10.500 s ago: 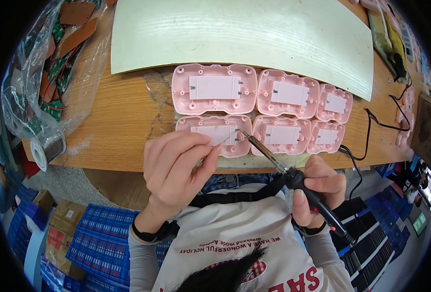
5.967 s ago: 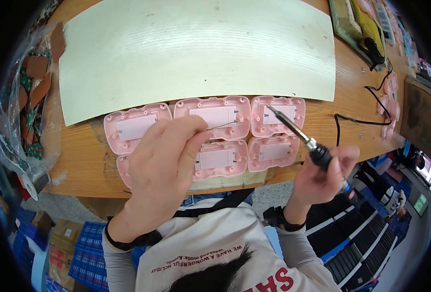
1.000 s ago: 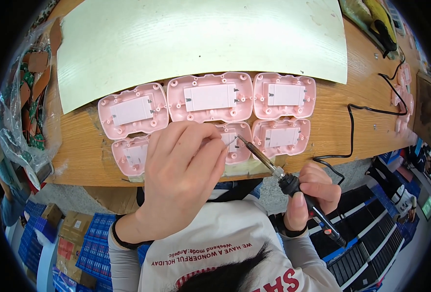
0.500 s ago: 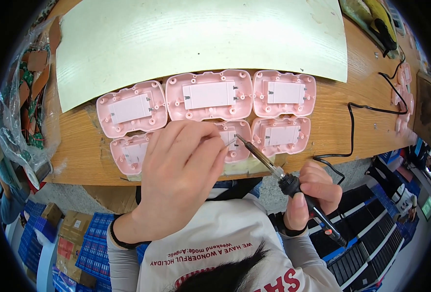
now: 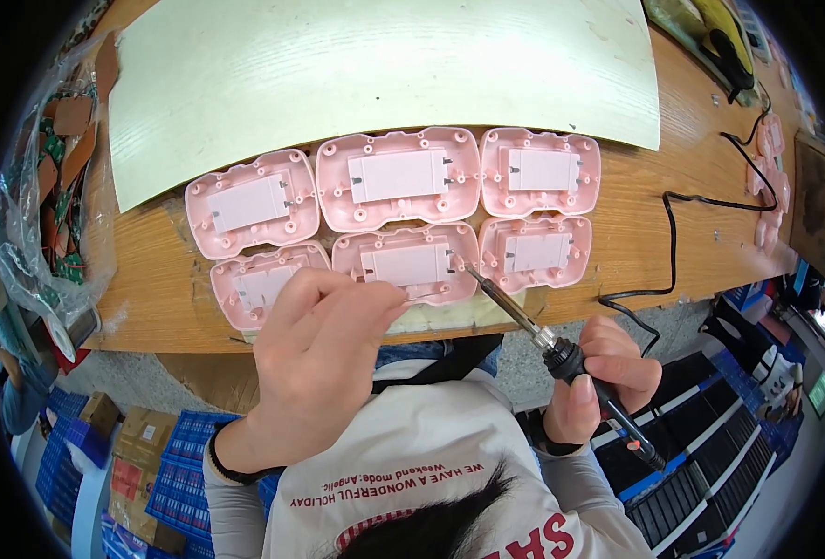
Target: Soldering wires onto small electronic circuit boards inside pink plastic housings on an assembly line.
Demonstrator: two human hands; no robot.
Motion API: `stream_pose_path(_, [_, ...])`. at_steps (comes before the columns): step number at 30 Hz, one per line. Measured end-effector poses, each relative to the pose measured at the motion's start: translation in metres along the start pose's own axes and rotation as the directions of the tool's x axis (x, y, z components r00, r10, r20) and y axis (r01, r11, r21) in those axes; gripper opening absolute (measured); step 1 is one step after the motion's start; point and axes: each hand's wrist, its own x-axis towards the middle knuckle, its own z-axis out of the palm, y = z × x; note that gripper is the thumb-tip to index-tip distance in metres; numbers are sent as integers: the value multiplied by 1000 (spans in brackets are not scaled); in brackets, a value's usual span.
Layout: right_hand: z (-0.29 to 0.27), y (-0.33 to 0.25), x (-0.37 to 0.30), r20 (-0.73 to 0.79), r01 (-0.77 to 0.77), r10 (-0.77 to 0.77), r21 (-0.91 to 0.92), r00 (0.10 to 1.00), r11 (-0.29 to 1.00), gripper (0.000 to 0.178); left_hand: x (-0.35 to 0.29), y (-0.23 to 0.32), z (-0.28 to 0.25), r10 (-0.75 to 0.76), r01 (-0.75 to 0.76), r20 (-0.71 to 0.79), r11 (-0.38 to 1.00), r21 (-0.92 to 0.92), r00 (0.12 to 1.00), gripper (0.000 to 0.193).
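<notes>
My right hand (image 5: 608, 373) grips a soldering iron (image 5: 566, 359) with a black handle, its tip pointing up and left. The tip is by the right edge of the near middle pink plastic shell (image 5: 408, 261); contact cannot be made out. Pinched in the fingers of my left hand (image 5: 315, 359) is a thin piece of solder wire (image 5: 422, 297), reaching over that shell's lower part. Small metal contacts sit at the ends of the shell's pale battery compartment. My left hand partly covers the near left pink shell (image 5: 268, 284).
Several matching shells, such as the far middle one (image 5: 397, 177), lie in two rows. A pale board (image 5: 385, 65) lies behind them. On the left are a plastic bag of circuit boards (image 5: 63, 186) and a wire spool (image 5: 82, 328). A black cord (image 5: 671, 233) winds across the right.
My left hand has drawn back left and down with the solder wire, uncovering more of the near middle shell. The iron's tip has shifted slightly right and down, off the contact area.
</notes>
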Motion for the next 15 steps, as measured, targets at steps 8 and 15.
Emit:
stream_pose_path(8, [2,-1,-3,30,-16,16,7,999,1000,23,2,-2,11,121,-116,-60,991,67,991,18])
stream_pose_path(15, [3,0,-4,24,-28,27,24,999,999,22,4,-2,12,122,-117,-45,989,95,992,19])
